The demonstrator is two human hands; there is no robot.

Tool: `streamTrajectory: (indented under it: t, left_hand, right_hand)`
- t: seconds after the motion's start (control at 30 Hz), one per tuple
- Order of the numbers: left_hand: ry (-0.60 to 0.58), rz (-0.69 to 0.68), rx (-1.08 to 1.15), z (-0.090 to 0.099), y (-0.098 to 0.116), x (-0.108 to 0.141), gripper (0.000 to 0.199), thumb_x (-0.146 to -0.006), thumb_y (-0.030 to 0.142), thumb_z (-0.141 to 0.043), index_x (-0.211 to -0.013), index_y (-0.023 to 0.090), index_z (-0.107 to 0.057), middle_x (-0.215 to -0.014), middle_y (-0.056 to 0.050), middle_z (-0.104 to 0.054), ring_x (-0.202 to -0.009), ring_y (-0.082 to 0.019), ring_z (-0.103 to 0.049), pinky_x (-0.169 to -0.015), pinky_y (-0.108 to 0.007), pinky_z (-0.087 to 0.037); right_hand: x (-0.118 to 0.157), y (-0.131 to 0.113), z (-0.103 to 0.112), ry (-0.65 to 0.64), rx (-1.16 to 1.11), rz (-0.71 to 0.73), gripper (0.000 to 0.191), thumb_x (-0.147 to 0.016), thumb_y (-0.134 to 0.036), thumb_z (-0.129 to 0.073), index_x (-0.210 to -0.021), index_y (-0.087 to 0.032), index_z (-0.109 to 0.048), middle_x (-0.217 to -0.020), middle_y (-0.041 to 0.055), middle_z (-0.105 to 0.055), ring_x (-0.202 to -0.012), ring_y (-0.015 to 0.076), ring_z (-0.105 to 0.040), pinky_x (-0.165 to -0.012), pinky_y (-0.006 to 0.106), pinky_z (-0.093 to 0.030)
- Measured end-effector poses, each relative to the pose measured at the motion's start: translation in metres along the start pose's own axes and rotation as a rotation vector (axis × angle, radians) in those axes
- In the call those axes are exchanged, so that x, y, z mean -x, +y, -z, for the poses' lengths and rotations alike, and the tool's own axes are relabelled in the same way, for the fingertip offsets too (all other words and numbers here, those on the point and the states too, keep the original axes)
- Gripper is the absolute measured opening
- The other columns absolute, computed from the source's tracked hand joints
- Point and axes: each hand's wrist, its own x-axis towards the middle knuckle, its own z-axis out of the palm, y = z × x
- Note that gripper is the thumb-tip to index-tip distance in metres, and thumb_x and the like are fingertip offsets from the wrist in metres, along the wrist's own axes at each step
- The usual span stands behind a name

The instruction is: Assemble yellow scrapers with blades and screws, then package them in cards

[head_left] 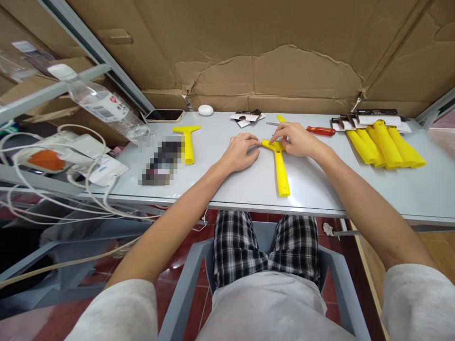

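Observation:
A yellow T-shaped tool (280,173) lies on the grey table in front of me, its handle toward the near edge. My right hand (294,138) rests at the right side of its head, fingers bent and pressed onto it. Beside the left end of the head is my left hand (241,150), its fingers curled and low over the tabletop; what they hold, if anything, is hidden. Just behind my right hand, another yellow piece (281,118) pokes out. A red-handled screwdriver (320,131) lies to the right, its shaft passing behind my right hand.
Several yellow handles with black-and-white cards (384,144) lie at the right. Another yellow T-shaped tool (188,146), a blurred dark object (161,163), a phone (165,115), a white case (205,110) and small cards (247,117) are left and behind. A bottle (103,106) and cables crowd the far left.

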Motion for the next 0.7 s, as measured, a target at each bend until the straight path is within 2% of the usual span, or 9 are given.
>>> streamTrajectory:
  t: [0.17, 0.33, 0.4, 0.53, 0.7]
  left_hand:
    - [-0.006, 0.001, 0.010, 0.000, -0.001, 0.000, 0.038, -0.102, 0.032, -0.061, -0.133, 0.025, -0.084, -0.148, -0.011, -0.075, -0.143, -0.036, -0.064, -0.123, -0.059, -0.047]
    - [0.007, -0.003, 0.027, -0.002, -0.006, -0.002, 0.037, -0.102, 0.031, -0.060, -0.130, 0.025, -0.084, -0.146, -0.011, -0.075, -0.140, -0.035, -0.065, -0.125, -0.058, -0.048]
    - [0.019, -0.001, 0.027, -0.003, -0.008, -0.003, 0.038, -0.101, 0.031, -0.060, -0.130, 0.025, -0.084, -0.145, -0.012, -0.075, -0.139, -0.035, -0.066, -0.125, -0.058, -0.049]
    - [0.026, 0.002, 0.026, -0.004, -0.010, -0.004, 0.040, -0.101, 0.030, -0.059, -0.131, 0.021, -0.083, -0.144, -0.014, -0.076, -0.138, -0.036, -0.067, -0.125, -0.058, -0.049]
    - [0.026, 0.009, 0.028, -0.003, -0.010, -0.004, 0.038, -0.100, 0.030, -0.059, -0.130, 0.022, -0.082, -0.144, -0.014, -0.076, -0.139, -0.036, -0.067, -0.125, -0.058, -0.050]
  right_hand:
    - [0.008, 0.013, 0.013, 0.116, 0.038, -0.079, 0.045, -0.092, -0.019, -0.057, -0.124, -0.020, -0.088, -0.125, 0.0157, -0.080, -0.104, 0.0338, -0.072, -0.102, 0.055, -0.059]
    - [0.038, 0.030, 0.012, 0.269, 0.248, -0.155, 0.053, -0.094, -0.017, -0.055, -0.141, -0.015, -0.081, -0.141, 0.0204, -0.077, -0.134, 0.0443, -0.064, -0.113, 0.068, -0.054]
    - [0.054, 0.034, 0.007, 0.262, 0.324, -0.175, 0.055, -0.095, -0.014, -0.053, -0.143, -0.016, -0.079, -0.147, 0.0211, -0.075, -0.146, 0.0457, -0.059, -0.118, 0.071, -0.051]
    - [0.077, 0.038, -0.005, 0.224, 0.329, -0.179, 0.058, -0.094, -0.011, -0.052, -0.146, -0.014, -0.077, -0.145, 0.0196, -0.077, -0.153, 0.0388, -0.060, -0.130, 0.063, -0.047]
    - [0.083, 0.048, -0.012, 0.238, 0.241, -0.262, 0.051, -0.092, -0.015, -0.053, -0.133, -0.014, -0.084, -0.143, 0.0198, -0.080, -0.139, 0.0379, -0.072, -0.125, 0.060, -0.055]
